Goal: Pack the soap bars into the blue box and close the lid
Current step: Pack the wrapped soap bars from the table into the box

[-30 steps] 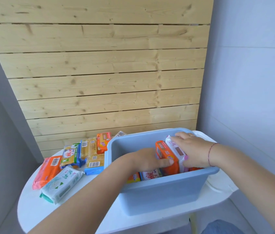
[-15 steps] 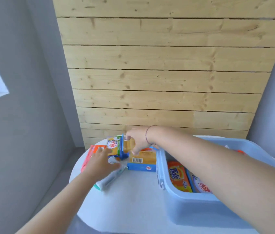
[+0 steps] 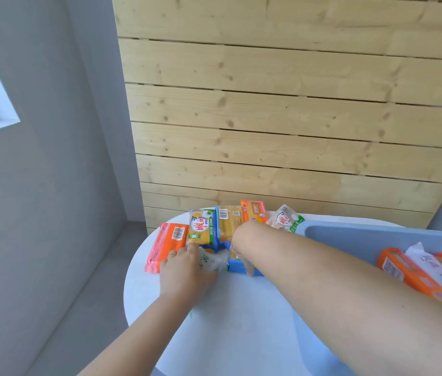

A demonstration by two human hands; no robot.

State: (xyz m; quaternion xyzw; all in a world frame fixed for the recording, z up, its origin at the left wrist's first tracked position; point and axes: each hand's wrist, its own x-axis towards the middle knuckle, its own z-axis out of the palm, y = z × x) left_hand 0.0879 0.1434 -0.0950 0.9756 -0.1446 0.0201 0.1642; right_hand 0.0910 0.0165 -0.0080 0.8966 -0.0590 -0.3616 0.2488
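Observation:
The blue box [image 3: 377, 236] stands open at the right of the round white table [image 3: 241, 321], with orange soap packs [image 3: 409, 278] and a white one [image 3: 436, 270] upright inside. My left hand [image 3: 184, 270] grips a white-and-green soap pack [image 3: 213, 260] lying on the table. My right forearm crosses over the box's left end. My right hand [image 3: 241, 240] bends down onto a blue-edged yellow pack [image 3: 237, 265]; its fingers are mostly hidden. Behind lie a pink-orange pack [image 3: 168, 245], a yellow-green pack [image 3: 201, 229], a yellow pack [image 3: 228, 222], an orange pack [image 3: 253, 214] and a clear pack [image 3: 285, 221].
A pale wooden slat wall [image 3: 282, 118] rises right behind the table. A grey wall [image 3: 38, 185] and grey floor [image 3: 92, 308] lie to the left, below the table's curved edge. The near half of the tabletop is bare white.
Both hands have left the box and reached left to the loose packs. The right hand, which held the yellow-green pack half a second ago, now sits lower on the blue-edged pack. The view has swung left.

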